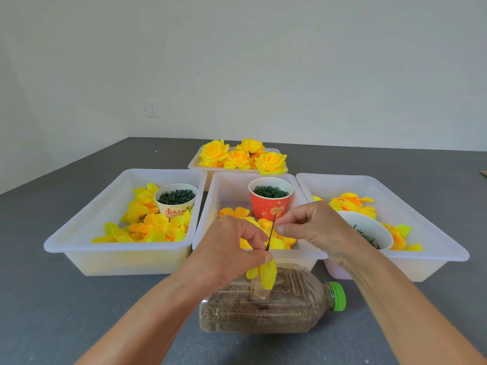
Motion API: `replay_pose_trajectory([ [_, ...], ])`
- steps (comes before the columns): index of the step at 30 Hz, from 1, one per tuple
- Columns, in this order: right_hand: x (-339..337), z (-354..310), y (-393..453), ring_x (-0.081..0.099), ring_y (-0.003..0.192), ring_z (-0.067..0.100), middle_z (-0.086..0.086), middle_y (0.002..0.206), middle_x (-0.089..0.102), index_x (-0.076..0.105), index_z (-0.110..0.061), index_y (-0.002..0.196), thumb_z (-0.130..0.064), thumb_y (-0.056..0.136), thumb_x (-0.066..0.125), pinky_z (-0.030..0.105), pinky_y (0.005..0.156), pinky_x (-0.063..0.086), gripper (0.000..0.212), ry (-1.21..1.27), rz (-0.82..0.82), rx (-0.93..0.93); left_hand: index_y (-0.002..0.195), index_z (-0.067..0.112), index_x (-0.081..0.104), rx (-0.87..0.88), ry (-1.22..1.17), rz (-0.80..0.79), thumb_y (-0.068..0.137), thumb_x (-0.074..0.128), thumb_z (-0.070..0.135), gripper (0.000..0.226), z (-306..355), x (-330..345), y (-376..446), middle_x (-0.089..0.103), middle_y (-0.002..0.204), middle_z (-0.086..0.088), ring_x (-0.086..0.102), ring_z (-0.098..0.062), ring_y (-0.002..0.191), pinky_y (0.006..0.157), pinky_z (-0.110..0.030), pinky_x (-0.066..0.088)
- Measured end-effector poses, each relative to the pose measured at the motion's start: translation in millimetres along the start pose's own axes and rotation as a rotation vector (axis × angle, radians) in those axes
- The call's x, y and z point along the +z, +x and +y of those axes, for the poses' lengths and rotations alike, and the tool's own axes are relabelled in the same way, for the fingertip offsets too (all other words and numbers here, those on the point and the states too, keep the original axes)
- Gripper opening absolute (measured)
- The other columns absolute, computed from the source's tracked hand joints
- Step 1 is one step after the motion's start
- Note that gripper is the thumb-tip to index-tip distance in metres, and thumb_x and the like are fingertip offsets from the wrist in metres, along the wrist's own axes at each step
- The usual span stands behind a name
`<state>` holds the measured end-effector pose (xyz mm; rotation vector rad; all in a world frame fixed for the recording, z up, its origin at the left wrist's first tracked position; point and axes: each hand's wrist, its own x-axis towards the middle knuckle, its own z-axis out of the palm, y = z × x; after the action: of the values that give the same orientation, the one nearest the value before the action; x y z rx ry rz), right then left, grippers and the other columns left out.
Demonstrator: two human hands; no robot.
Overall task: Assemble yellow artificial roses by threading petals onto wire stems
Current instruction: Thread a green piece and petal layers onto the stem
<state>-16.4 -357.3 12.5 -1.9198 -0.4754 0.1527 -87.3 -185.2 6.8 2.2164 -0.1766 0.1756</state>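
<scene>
Two hands thread a yellow petal on one wire stem.
Left hand (232, 248) fingers pinch the petal (266, 272) at the stem's (271, 233) 6 o'clock end; right hand (311, 227) fingers pinch near 12: keep the wire steady, slide gently.

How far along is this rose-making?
Done: four finished roses sit in the far tray. In hand: the left hand holds yellow petals at the base of a thin wire stem, which the right hand pinches higher up. Left: many loose petals fill the three near trays, so plenty remains.
</scene>
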Motion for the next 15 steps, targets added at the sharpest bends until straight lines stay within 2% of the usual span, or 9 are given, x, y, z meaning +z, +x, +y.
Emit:
replay_pose_trajectory([
  [3, 0, 9, 22, 0.061, 0.067, 0.004, -0.004, 0.069, 0.069, 0.070, -0.018, 0.067, -0.002, 0.073, 0.076, 0.019, 0.069, 0.049, 0.018, -0.074, 0.079, 0.035, 0.064, 0.015, 0.068, 0.000, 0.004, -0.004, 0.074, 0.076, 0.017, 0.013, 1, -1, 0, 0.068, 0.095, 0.014, 0.059, 0.001, 0.096, 0.087, -0.020, 0.042],
  [6, 7, 21, 42, 0.063, 0.085, 0.018, 0.009, 0.087, 0.071, 0.067, -0.017, 0.063, 0.000, 0.072, 0.074, 0.033, 0.081, 0.051, 0.021, -0.194, 0.078, 0.076, 0.060, 0.018, 0.066, 0.001, 0.010, -0.004, 0.074, 0.076, 0.018, 0.017, 1, -1, 0, 0.068, 0.094, 0.014, 0.059, 0.002, 0.094, 0.087, -0.019, 0.042],
  [8, 13, 28, 55, 0.063, 0.094, 0.021, 0.010, 0.095, 0.070, 0.068, -0.015, 0.066, -0.001, 0.072, 0.073, 0.036, 0.085, 0.052, 0.016, -0.307, 0.051, 0.101, 0.058, 0.021, 0.063, 0.008, 0.019, 0.003, 0.074, 0.075, 0.017, 0.021, 1, -1, 0, 0.068, 0.093, 0.014, 0.059, 0.004, 0.093, 0.083, -0.014, 0.041],
  [10, 18, 34, 65, 0.063, 0.095, 0.020, 0.010, 0.099, 0.071, 0.072, -0.010, 0.077, -0.002, 0.073, 0.072, 0.034, 0.083, 0.052, 0.008, -0.402, 0.023, 0.126, 0.055, 0.023, 0.061, 0.015, 0.016, 0.010, 0.075, 0.075, 0.017, 0.025, 1, -1, 0, 0.068, 0.092, 0.014, 0.059, 0.005, 0.091, 0.080, -0.010, 0.040],
  [12, 20, 40, 72, 0.063, 0.096, 0.021, 0.011, 0.101, 0.071, 0.072, -0.004, 0.084, -0.002, 0.074, 0.071, 0.032, 0.079, 0.051, 0.010, -0.475, 0.006, 0.140, 0.054, 0.025, 0.060, 0.018, 0.012, 0.018, 0.074, 0.075, 0.017, 0.026, 0, 1, -1, 0.068, 0.090, 0.014, 0.059, 0.006, 0.089, 0.079, -0.007, 0.041],
  [15, 25, 43, 75, 0.061, 0.103, 0.032, 0.021, 0.107, 0.067, 0.069, 0.008, 0.094, -0.005, 0.074, 0.072, 0.040, 0.085, 0.051, 0.025, -0.533, -0.013, 0.120, 0.056, 0.025, 0.062, -0.006, -0.014, 0.018, 0.073, 0.076, 0.019, 0.023, -2, 0, 0, 0.069, 0.087, 0.014, 0.060, 0.007, 0.086, 0.076, -0.004, 0.040],
])
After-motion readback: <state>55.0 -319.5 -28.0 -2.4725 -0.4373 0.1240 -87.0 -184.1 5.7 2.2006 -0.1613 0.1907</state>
